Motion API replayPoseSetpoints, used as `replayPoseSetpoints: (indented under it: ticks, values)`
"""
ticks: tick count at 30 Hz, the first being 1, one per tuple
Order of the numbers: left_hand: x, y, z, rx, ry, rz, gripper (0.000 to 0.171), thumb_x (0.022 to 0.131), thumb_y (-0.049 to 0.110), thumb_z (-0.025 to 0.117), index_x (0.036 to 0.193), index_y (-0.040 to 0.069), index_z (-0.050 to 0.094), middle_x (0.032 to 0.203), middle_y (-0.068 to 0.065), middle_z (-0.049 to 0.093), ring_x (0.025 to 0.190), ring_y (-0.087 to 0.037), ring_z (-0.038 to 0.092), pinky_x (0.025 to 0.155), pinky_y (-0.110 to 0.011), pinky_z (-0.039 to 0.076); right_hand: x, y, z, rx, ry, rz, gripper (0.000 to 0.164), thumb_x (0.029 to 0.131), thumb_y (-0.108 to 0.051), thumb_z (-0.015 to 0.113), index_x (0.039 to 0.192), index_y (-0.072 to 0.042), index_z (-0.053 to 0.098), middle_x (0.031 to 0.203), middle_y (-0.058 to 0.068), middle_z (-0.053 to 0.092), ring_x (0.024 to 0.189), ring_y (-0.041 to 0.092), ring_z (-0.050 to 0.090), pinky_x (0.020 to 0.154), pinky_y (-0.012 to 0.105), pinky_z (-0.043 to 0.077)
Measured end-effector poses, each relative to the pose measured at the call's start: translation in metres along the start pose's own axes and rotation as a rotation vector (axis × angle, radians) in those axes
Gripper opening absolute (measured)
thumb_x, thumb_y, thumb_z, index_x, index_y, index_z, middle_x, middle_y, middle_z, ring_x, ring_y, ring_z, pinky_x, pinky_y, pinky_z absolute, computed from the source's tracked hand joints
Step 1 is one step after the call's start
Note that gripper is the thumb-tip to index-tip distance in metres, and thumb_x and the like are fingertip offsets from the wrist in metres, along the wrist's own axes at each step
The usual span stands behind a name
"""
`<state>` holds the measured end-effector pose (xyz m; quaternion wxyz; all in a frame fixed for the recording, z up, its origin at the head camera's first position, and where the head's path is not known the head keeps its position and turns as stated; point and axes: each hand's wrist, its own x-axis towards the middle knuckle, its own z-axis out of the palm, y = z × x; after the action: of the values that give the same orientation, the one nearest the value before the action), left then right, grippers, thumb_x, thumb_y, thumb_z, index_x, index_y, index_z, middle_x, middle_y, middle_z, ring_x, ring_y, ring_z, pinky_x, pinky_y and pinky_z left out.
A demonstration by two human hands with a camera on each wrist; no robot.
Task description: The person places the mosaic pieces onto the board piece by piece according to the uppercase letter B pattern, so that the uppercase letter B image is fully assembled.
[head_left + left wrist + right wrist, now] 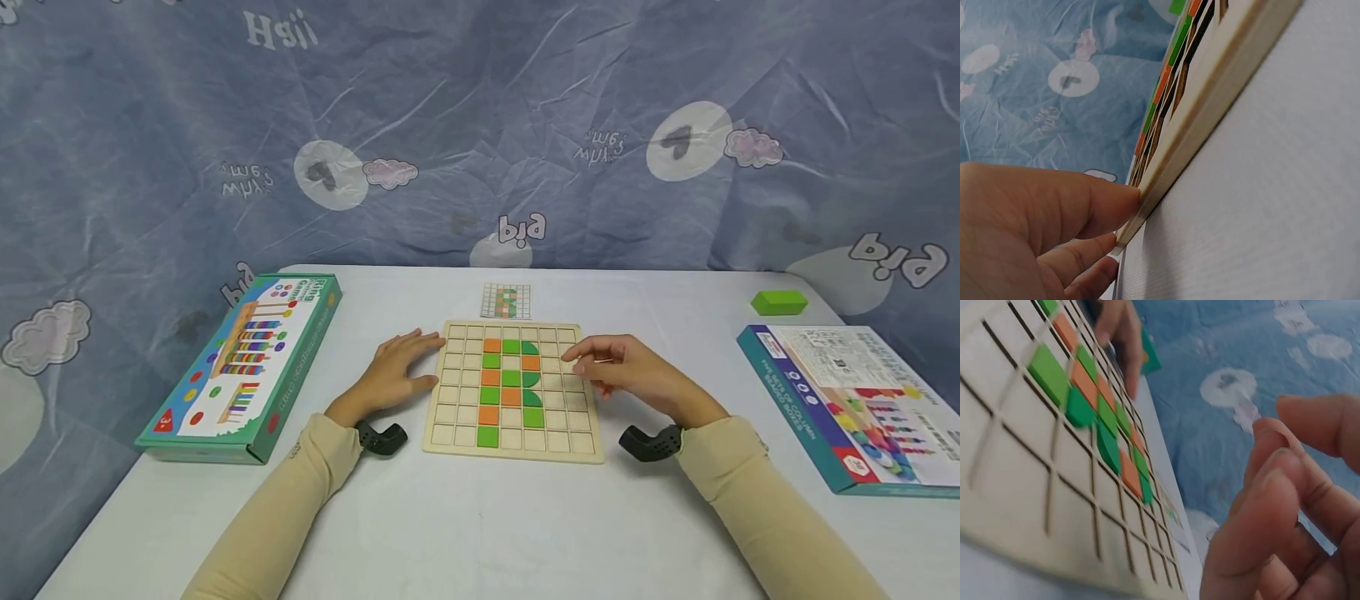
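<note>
A wooden grid board (558, 429) lies on the table, with orange, bright green and dark green pieces set in its middle columns. Some of the dark green pieces (1109, 450) have a rounded side. My left hand (393, 371) rests at the board's left edge, its fingers extended; in the left wrist view the thumb (1113, 203) touches the rim. Over the right edge of the board is my right hand (626, 371), fingers loosely bent. Nothing shows between its thumb and fingertips (1272, 434) in the right wrist view. Behind the board lies a small pattern card (506, 301) printed with a similar coloured grid.
A flat toy box (247, 358) stands at the left of the white table (480, 525). Another toy box (847, 408) is at the right, with a green block (779, 302) behind it. A blue printed cloth (450, 100) hangs beyond the table's far edge.
</note>
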<state>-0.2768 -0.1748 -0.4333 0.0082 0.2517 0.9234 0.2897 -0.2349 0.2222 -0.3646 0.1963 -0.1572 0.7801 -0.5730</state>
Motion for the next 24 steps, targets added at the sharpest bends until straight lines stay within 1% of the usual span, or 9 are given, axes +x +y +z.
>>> replayPoseSetpoints:
  ticks: [3, 7, 10, 13, 16, 19, 22, 24]
  values:
    - [0.0, 0.0, 0.0, 0.002, 0.003, 0.002, 0.067, 0.096, 0.025, 0.068, 0.159, 0.006, 0.053, 0.168, -0.017, 0.045, 0.162, -0.042, 0.027, 0.13, -0.066, 0.012, -0.005, 0.002, -0.016, -0.04, 0.058, 0.013, 0.042, 0.106, -0.015, 0.068, 0.137, 0.012, 0.06, 0.083, 0.005, 0.062, 0.07, 0.017, 0.054, 0.066, 0.03, 0.052]
    - [0.0, 0.0, 0.0, 0.008, 0.001, -0.003, 0.068, 0.095, 0.025, 0.068, 0.159, 0.006, 0.053, 0.169, -0.016, 0.044, 0.162, -0.042, 0.027, 0.13, -0.064, 0.012, -0.012, 0.006, -0.036, -0.096, 0.109, 0.039, 0.042, 0.106, -0.016, 0.068, 0.137, 0.012, 0.061, 0.078, 0.004, 0.059, 0.069, 0.018, 0.055, 0.066, 0.031, 0.052]
    - [0.0, 0.001, 0.0, 0.01, 0.001, -0.004, 0.069, 0.095, 0.025, 0.068, 0.159, 0.006, 0.053, 0.169, -0.017, 0.044, 0.162, -0.042, 0.027, 0.13, -0.064, 0.012, -0.017, 0.009, -0.049, -0.141, 0.12, 0.049, 0.041, 0.105, -0.015, 0.069, 0.134, 0.012, 0.062, 0.082, 0.004, 0.064, 0.071, 0.018, 0.056, 0.064, 0.032, 0.053]
    - [0.0, 0.001, 0.001, 0.013, 0.002, -0.002, 0.069, 0.095, 0.025, 0.068, 0.159, 0.006, 0.053, 0.169, -0.017, 0.044, 0.162, -0.042, 0.027, 0.13, -0.064, 0.012, -0.023, 0.013, -0.061, -0.184, 0.115, 0.048, 0.036, 0.104, -0.012, 0.069, 0.131, 0.012, 0.065, 0.093, 0.004, 0.069, 0.075, 0.017, 0.057, 0.063, 0.031, 0.054]
    - [0.0, 0.0, 0.001, 0.016, 0.006, 0.002, 0.068, 0.095, 0.025, 0.068, 0.159, 0.006, 0.053, 0.169, -0.017, 0.045, 0.162, -0.042, 0.027, 0.13, -0.065, 0.012, -0.026, 0.019, -0.07, -0.217, 0.098, 0.059, 0.034, 0.103, -0.009, 0.069, 0.129, 0.012, 0.067, 0.103, 0.004, 0.071, 0.078, 0.016, 0.058, 0.062, 0.03, 0.054]
    - [0.0, -0.001, 0.001, 0.015, 0.01, 0.005, 0.067, 0.095, 0.024, 0.068, 0.158, 0.006, 0.054, 0.168, -0.017, 0.045, 0.162, -0.042, 0.027, 0.13, -0.065, 0.012, -0.03, 0.025, -0.078, -0.236, 0.08, 0.099, 0.034, 0.101, -0.007, 0.07, 0.129, 0.011, 0.067, 0.104, 0.004, 0.07, 0.075, 0.015, 0.058, 0.06, 0.029, 0.051]
    - [-0.001, 0.0, 0.001, 0.013, 0.017, 0.013, 0.067, 0.095, 0.025, 0.069, 0.158, 0.005, 0.055, 0.167, -0.018, 0.046, 0.161, -0.043, 0.029, 0.129, -0.067, 0.014, -0.032, 0.03, -0.083, -0.249, 0.053, 0.148, 0.037, 0.097, -0.005, 0.072, 0.129, 0.012, 0.067, 0.104, 0.005, 0.067, 0.069, 0.014, 0.055, 0.058, 0.027, 0.046]
    - [0.0, 0.0, 0.001, 0.014, 0.019, 0.016, 0.067, 0.095, 0.025, 0.069, 0.157, 0.005, 0.055, 0.167, -0.018, 0.047, 0.161, -0.044, 0.029, 0.129, -0.067, 0.014, -0.032, 0.032, -0.085, -0.26, 0.03, 0.177, 0.04, 0.094, -0.003, 0.074, 0.13, 0.013, 0.066, 0.104, 0.006, 0.067, 0.069, 0.013, 0.054, 0.058, 0.026, 0.045]
